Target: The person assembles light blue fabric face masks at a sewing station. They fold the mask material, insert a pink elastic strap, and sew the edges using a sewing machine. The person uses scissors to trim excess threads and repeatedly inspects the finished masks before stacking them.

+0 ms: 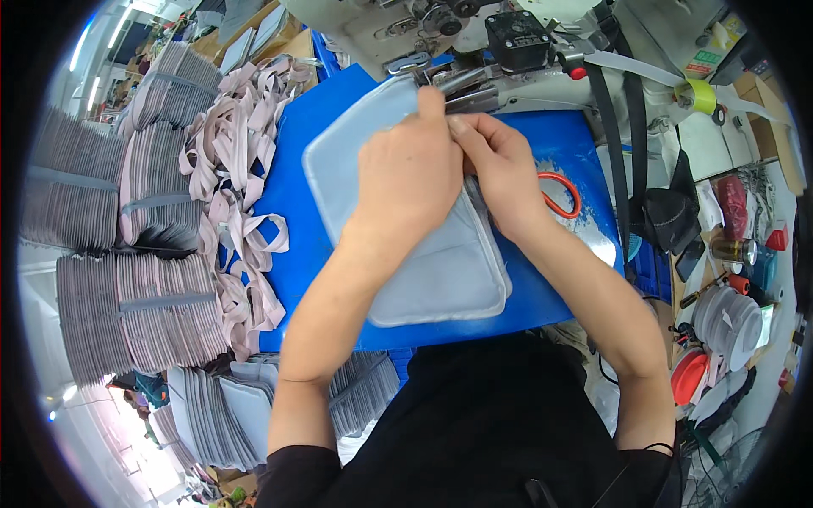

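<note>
A pale grey-blue padded fabric panel [436,284] with light piped edges lies slanted over the blue work surface, its far end close to the sewing machine's metal parts [470,85]. Over the middle of its right edge, my left hand [406,169] is closed on the panel, the thumb side raised. My right hand [504,169] meets it there, thumb and fingers pinched together at the same edge. The exact spot between the fingertips is hidden. To the right of my right hand, red-handled scissors [561,196] lie partly covered by that forearm.
Light pink straps [241,169] hang in a tangle along the left edge of the blue table [292,199]. Tied stacks of grey and pink panels [140,313] stand farther left. Black straps [622,152] and a yellow-green tape roll [696,96] are at the right.
</note>
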Tool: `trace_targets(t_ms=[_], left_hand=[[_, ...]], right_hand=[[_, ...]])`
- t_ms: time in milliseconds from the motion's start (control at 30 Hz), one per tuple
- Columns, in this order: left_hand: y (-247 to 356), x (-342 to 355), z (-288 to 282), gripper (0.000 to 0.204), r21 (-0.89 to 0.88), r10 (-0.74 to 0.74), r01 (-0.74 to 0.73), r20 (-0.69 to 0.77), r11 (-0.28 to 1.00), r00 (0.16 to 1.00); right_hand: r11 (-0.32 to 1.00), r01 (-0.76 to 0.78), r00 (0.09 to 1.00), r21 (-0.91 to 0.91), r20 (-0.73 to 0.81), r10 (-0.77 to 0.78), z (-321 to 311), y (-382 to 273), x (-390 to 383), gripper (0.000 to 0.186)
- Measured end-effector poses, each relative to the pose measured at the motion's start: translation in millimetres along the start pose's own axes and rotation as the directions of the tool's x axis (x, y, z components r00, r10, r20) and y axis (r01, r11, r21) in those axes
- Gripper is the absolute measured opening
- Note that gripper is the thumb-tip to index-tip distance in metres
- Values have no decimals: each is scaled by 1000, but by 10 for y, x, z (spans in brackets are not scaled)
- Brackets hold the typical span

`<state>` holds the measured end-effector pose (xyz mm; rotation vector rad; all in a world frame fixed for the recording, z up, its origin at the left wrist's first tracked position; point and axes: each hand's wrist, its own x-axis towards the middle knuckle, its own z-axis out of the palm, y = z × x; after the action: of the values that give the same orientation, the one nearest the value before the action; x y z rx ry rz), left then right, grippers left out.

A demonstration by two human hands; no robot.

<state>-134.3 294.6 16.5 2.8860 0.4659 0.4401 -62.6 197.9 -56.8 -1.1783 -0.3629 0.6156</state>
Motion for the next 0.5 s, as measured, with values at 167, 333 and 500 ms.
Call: trace_targets(t_ms=[167,333,500], left_hand=[[-561,-524,213,43,-543,-224,47,-264,838,938],[-1238,-1279,406,55,-898,-632,378,160,226,758],[-1165,-1538,170,58,-929,-601,262,56,260,798]], right_hand=[[792,288,957,-538,183,-223,-116,-106,-291,38],[995,28,984,-95,178,-10,-137,10,-408,34],[901,-188,970,390,218,108,-115,2,-437,33]])
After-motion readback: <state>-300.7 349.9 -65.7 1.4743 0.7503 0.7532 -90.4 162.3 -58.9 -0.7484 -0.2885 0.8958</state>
